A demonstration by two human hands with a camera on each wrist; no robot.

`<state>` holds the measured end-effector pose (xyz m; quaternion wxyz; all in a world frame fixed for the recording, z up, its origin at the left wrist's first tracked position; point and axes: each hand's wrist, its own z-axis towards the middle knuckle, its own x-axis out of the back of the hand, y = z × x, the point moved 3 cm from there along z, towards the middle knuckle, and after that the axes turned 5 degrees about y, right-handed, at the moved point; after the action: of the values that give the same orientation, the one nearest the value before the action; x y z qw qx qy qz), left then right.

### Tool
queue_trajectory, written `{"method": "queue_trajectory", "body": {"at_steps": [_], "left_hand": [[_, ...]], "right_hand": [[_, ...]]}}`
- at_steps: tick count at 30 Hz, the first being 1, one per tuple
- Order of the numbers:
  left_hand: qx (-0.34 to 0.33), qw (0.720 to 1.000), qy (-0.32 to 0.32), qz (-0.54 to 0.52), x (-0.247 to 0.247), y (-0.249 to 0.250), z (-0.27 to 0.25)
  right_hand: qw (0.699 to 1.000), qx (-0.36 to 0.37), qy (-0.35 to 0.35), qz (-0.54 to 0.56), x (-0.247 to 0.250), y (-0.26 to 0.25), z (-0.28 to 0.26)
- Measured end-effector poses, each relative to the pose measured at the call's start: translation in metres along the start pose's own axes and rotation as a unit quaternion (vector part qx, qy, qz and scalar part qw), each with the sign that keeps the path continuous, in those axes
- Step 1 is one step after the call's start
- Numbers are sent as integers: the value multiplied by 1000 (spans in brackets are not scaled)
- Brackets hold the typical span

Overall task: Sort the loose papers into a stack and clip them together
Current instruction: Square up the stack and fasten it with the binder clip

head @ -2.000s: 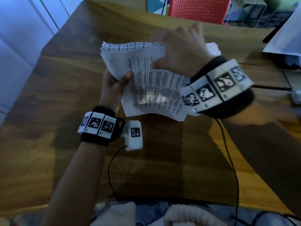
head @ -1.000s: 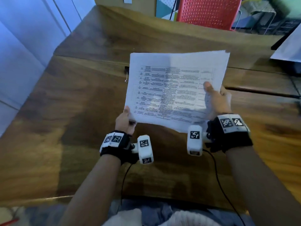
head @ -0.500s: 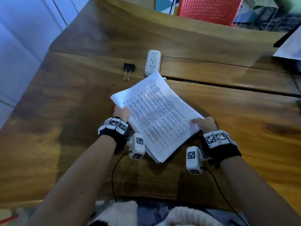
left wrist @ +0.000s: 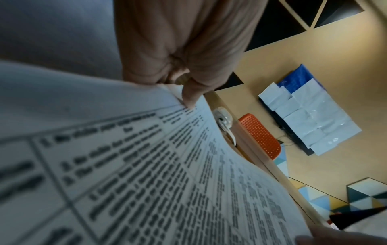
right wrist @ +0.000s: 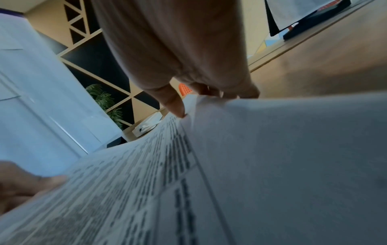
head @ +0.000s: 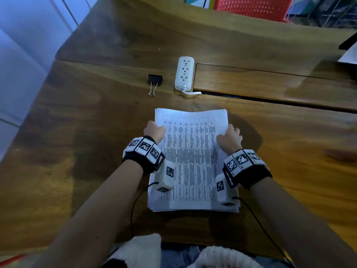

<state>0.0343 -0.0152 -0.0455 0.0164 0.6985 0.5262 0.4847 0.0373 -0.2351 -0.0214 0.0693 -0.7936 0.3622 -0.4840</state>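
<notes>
A squared stack of printed papers (head: pixel 193 161) lies on the wooden table (head: pixel 77 151) in front of me, long side running away from me. My left hand (head: pixel 154 130) grips its left edge, thumb on the top sheet (left wrist: pixel 188 101). My right hand (head: pixel 229 137) grips the right edge the same way, thumb on the paper (right wrist: pixel 176 106). A black binder clip (head: pixel 154 80) with silver handles lies loose on the table beyond the stack, to the far left of it, untouched.
A white power strip (head: pixel 184 73) lies just past the stack, right of the clip. A seam (head: pixel 270 101) crosses the table behind the papers. A red chair (head: pixel 251 6) stands at the far side. Something dark with white paper (head: pixel 349 47) sits at the far right.
The stack was held upright and tapped, then lowered flat onto the table. In the last half second it turned from slanted to square with me, and both hands slid up its side edges.
</notes>
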Motion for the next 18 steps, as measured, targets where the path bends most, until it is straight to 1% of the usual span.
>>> {"method": "queue_trajectory", "body": {"at_steps": [2, 5, 9, 11, 14, 16, 18], "left_hand": [[3, 1000, 17, 13, -3, 4, 1], [1, 998, 19, 64, -8, 12, -5], [17, 996, 17, 90, -11, 13, -11], [13, 995, 17, 100, -10, 12, -12], [0, 991, -2, 131, -5, 9, -8], [3, 989, -11, 145, 6, 6, -4], [8, 990, 1, 142, 23, 5, 2]], "right_hand": [[1000, 13, 5, 14, -4, -1, -1], [999, 29, 7, 12, -11, -2, -7], [998, 57, 2, -21, -18, -2, -10], [997, 64, -11, -47, -17, -2, -9], [993, 73, -32, -92, -11, -2, -8], [989, 86, -17, -115, -2, -10, -10], [985, 120, 14, -125, 8, -26, -11]]}}
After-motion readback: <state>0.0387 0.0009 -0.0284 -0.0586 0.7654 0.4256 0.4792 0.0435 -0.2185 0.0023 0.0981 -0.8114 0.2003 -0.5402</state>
